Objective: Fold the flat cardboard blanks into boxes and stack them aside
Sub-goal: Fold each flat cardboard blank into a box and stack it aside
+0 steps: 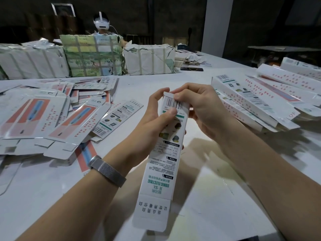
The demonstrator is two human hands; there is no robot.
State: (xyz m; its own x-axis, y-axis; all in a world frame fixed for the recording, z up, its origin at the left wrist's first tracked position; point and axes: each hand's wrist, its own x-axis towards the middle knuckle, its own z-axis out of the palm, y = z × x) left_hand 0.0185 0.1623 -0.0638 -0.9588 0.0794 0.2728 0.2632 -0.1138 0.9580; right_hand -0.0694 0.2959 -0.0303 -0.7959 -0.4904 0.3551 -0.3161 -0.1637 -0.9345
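Note:
A long narrow white box [161, 173] with green lettering and a barcode is held up over the table, its near flap hanging open toward me. My left hand [156, 119] grips its far end from the left, thumb lying on the barcode panel. My right hand [199, 108] holds the same end from the right, fingertips pressing down on the top flap. A loose heap of flat blanks [52, 119] printed in pink and blue lies at the left. Folded boxes [257, 101] are piled at the right.
Strapped paper-wrapped bundles [92, 58] line the far edge of the white table [225, 197]. A person wearing a white headset [102, 23] sits behind them. A dark phone [191, 68] lies at the far middle. My left wrist carries a metal watch band [107, 170].

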